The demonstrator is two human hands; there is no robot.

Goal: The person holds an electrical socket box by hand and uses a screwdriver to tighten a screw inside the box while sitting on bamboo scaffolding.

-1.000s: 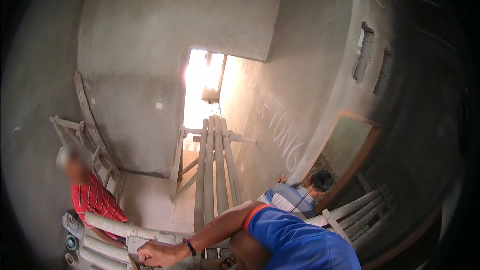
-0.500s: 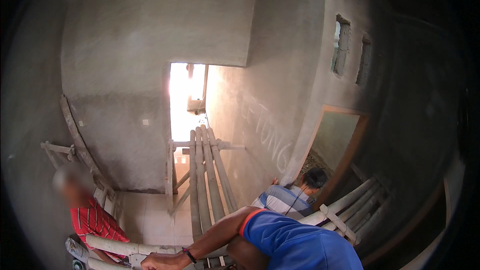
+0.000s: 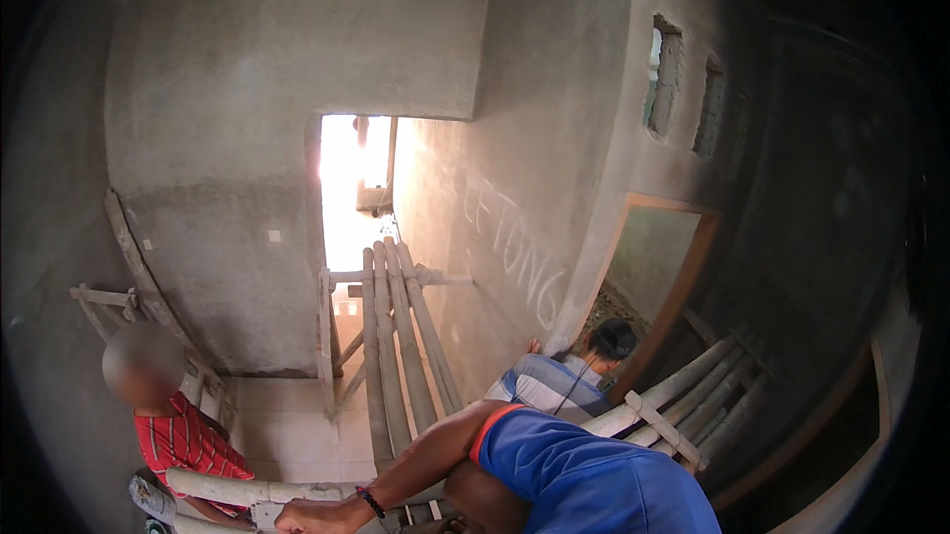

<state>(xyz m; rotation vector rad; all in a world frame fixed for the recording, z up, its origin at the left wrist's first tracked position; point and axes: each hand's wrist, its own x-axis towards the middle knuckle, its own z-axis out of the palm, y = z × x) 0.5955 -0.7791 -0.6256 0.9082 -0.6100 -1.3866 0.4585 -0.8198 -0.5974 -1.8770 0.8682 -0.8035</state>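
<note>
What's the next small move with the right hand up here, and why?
Probably tilt the view down slightly before moving the right hand. It is curled by the lower edge of the picture, near a pale pole, and whatever its grip may hold can't be made out. The co-worker in red is also close to that pole, so looking first seems safer.

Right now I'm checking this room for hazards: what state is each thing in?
Right hand: fingers curled, grip unclear
Near pale pole: lying crosswise
Long poles: lying side by side, far ends on a wooden support
Bright doorway: open
Leaning plank: propped against the wall
Wooden frame: fitted in the wall
Wall slots: rough-edged
</note>
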